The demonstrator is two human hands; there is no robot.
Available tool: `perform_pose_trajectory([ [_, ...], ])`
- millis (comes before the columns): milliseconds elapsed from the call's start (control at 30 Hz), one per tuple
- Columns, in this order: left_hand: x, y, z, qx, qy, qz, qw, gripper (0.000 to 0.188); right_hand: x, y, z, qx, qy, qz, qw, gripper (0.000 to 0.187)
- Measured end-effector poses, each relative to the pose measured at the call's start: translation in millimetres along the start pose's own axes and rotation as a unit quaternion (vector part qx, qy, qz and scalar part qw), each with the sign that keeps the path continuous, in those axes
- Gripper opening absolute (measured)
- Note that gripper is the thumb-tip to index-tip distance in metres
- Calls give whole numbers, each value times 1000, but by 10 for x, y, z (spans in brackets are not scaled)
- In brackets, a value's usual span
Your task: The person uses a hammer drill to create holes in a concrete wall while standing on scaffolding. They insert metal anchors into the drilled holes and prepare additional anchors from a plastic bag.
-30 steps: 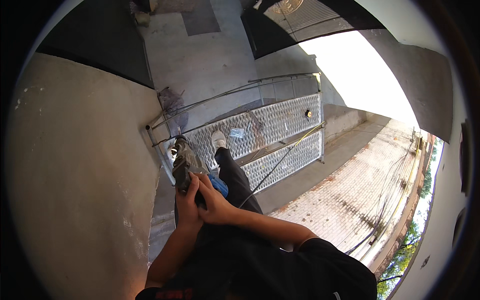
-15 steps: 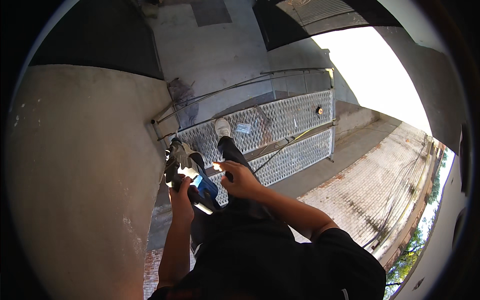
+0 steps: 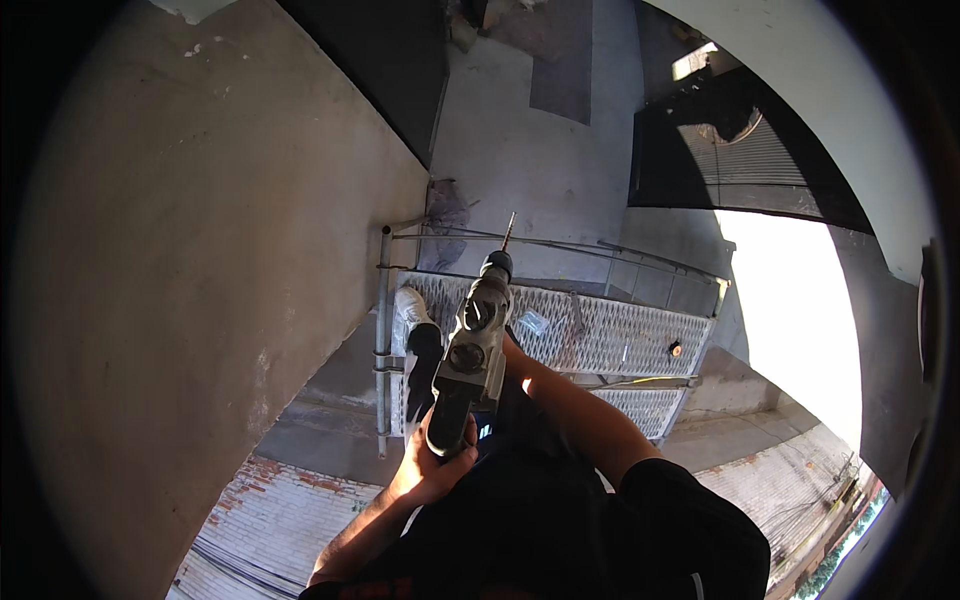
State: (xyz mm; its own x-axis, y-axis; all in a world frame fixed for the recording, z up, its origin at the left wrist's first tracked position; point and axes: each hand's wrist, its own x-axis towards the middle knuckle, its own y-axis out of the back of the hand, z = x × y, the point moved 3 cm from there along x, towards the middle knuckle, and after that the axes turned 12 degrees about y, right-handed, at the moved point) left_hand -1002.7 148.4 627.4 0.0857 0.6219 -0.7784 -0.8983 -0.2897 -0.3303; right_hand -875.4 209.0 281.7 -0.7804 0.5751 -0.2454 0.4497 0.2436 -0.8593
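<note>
We seem to be steadying and orienting the rotary hammer (image 3: 470, 350) — it is in front of our body, over the left part of the scaffold platform (image 3: 600, 330), its drill bit (image 3: 509, 230) pointing far. Our left hand (image 3: 430, 477) has its fingers curled around the rear grip (image 3: 448, 420); our right hand (image 3: 511, 352) is mostly hidden behind the tool — we cannot tell its fingers' state. The next move likely calls for firm two-handed support.

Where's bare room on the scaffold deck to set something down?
Bare mesh lies between the dark strip and the yellow-black roll, beyond the pale stick. Leftward is crowded: blue packet, held rotary hammer, white shoe.
</note>
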Motion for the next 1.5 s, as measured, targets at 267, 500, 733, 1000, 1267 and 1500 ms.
perform_pose_trajectory([
  [267, -654, 223, -92, -1, -139, 112, 984, 29, 599, -1156, -1128, -383, 123, -25, 915, 46],
  [500, -1022, 440, -813, -291, -314, 148, 892, 30, 1209, -2898, -1667, -623, 143, -196, 743, 20],
  [733, -1296, 775, -236, -262, -404, 189, 856, 27, 1655, -3815, -1730, -655, 238, -215, 684, 22],
  [1000, -1209, 1164, 362, -236, -412, 165, 865, 22, 2085, -4061, -1763, -682, 238, -170, 670, 19],
  [1267, -1174, 1251, 398, -241, -407, 127, 872, 22, 2126, -4043, -1780, -685, 216, -147, 680, 17],
  [1500, -1149, 1284, 356, -251, -402, 105, 874, 21, 2118, -4009, -1769, -699, 222, -145, 664, 13],
])
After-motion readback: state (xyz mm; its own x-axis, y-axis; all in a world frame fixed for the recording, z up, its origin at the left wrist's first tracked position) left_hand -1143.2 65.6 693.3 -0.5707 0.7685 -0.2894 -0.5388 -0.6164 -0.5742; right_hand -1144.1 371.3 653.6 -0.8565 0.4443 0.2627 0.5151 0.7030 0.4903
